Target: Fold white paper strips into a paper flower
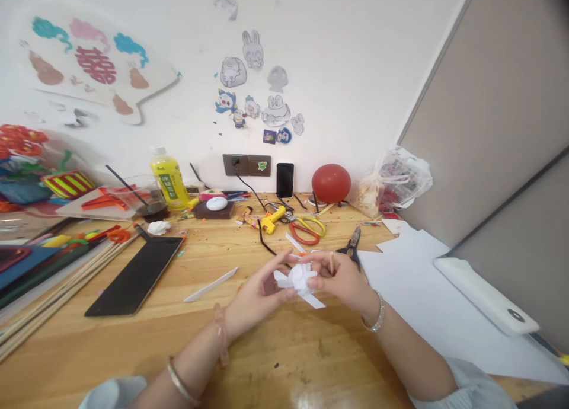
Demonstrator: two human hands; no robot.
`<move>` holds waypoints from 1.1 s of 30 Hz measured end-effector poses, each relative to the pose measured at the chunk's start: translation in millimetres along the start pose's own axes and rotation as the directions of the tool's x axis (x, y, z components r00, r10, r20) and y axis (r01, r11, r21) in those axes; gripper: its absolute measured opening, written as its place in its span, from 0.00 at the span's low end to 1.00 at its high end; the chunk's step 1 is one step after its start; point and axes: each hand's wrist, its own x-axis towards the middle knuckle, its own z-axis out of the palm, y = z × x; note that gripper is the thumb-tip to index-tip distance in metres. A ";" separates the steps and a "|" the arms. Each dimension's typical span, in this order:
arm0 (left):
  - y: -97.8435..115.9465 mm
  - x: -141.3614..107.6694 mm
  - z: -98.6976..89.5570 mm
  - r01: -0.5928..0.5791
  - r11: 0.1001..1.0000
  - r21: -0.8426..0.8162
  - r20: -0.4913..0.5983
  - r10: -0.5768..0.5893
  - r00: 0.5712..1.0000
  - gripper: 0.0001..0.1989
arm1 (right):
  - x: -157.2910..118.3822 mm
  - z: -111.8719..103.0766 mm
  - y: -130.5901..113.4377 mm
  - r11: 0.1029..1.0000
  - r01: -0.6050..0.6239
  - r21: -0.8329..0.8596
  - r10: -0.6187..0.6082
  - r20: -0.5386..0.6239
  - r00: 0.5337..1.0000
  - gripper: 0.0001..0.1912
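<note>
paper piece (300, 272), white and folded in many small faces, is in the air above the wooden surface (275, 355), betw. both hands. left hand (255, 293) takes it from the left side: thumb presses low, w/ index finger arched over the top, so this grip is curled around the paper, prob. to hold it steady. right hand (342, 278) has its grip pinching the other side, thumb and index tip on the folds; this looks like the finer hold, maybe b/c small edges need exact pressure. some flat ends stick out to the left and downward. a little beige stick (331, 264) shows among the right fingers; i can't tell what it is exactly.

one white strip (211, 284) lies flat near the left hand, prob. for easy reach. behind the hands are scissors (306, 242) w/ red and yellow handles, a yellow glue gun (272, 220) and, just beside the right hand, a black-handled tool (351, 252), maybe pliers; they seem placed there so they don't bother the work. white sheets (400, 272) lie on the right, w/ a long white device (486, 296) over them, which maybe weighs them flat. dark tablet (136, 275) lies on the left, and a phone (285, 181) leans upright at the wall (364, 71), prob. for easy viewing.
</note>
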 end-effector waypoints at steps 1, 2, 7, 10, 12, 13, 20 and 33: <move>0.9 0.0 0.4 -0.028 0.999 0.027 -0.044 0.029 0.999 0.28 | 0.2 0.7 -0.3 1.000 0.002 -0.009 -0.002 -0.030 1.000 0.20; 2.1 -0.2 0.5 -0.055 0.996 0.075 -0.070 0.061 0.996 0.28 | 0.2 1.2 -0.6 1.000 0.001 -0.018 -0.002 -0.043 0.999 0.20; 7.5 -1.8 -1.4 -0.100 0.944 0.314 0.079 0.080 0.994 0.17 | -1.5 -0.5 -2.5 0.994 0.001 -0.109 0.011 0.113 0.994 0.18; 5.4 -1.9 -1.5 -0.037 0.956 0.292 0.094 0.010 0.996 0.22 | -2.1 -3.3 -5.8 0.979 0.028 -0.202 0.005 0.165 0.986 0.16; 3.3 -1.2 -0.8 0.031 0.976 0.215 0.070 -0.047 0.996 0.27 | -1.8 -4.0 -8.2 0.965 0.061 -0.255 -0.021 0.156 0.988 0.15; 2.7 -0.8 -0.5 0.066 0.983 0.173 0.070 -0.079 0.994 0.27 | -1.5 -3.9 -9.2 0.955 0.076 -0.288 -0.037 0.139 0.990 0.15; 2.7 -1.0 1.2 0.102 0.984 0.148 -0.086 -0.090 0.992 0.21 | -1.3 -1.4 -10.0 0.868 0.094 -0.487 -0.127 -0.036 0.991 0.09; -2.8 -3.2 2.7 -0.045 0.977 0.209 -0.174 0.082 0.981 0.19 | 0.4 -2.9 -9.0 0.910 0.050 -0.412 -0.163 -0.243 0.956 0.10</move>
